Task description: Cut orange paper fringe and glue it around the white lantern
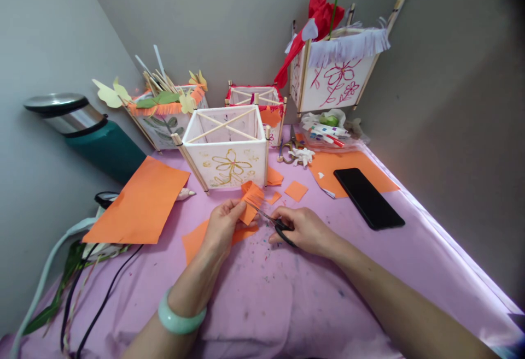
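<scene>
Between the thumb and fingers of my left hand [225, 222] is a strip of orange paper [251, 197], its upper part cut into a fringe and curling over. My right hand [305, 229] is closed around the black handles of a pair of scissors [283, 228]. The blades point left and meet the paper beside my left thumb. Just behind both hands stands a white lantern box [233, 165] with a yellow flower drawing and wooden sticks at its corners. An orange sheet [194, 241] lies partly under my left hand, and a small orange square [296, 190] lies beyond the scissors.
A large orange sheet [137, 206] and a teal bottle [109, 148] are at left, with cables nearby. A black phone [369, 198] lies at right on another orange sheet [381, 176]. Decorated lantern boxes, a second pair of scissors [292, 146] and a tray of markers [328, 132] stand behind.
</scene>
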A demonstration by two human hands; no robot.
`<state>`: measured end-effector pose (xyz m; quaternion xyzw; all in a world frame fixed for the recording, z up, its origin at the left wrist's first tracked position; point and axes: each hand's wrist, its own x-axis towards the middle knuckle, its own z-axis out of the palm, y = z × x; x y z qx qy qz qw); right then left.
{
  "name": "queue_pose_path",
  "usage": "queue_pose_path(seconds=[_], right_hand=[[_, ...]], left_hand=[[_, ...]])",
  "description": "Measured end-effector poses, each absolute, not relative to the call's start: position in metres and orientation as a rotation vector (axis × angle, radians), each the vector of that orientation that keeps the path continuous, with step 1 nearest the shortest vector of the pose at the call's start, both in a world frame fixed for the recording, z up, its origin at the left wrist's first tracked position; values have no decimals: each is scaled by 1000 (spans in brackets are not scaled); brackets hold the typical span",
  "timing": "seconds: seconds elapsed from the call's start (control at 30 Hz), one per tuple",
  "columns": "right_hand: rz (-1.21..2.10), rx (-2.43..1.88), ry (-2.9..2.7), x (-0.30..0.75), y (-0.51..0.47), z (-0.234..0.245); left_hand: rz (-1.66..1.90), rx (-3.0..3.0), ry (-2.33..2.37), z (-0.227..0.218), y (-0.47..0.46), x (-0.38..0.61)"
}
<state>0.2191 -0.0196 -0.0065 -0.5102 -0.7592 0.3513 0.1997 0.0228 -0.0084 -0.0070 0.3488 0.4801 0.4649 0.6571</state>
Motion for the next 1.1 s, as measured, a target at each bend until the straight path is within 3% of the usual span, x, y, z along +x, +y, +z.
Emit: queue_pose_path(seconds=[1.1], right_hand=[[1091, -1413, -2105, 222, -20, -3]], left_hand=[[1203, 777, 1091, -6, -5, 19]])
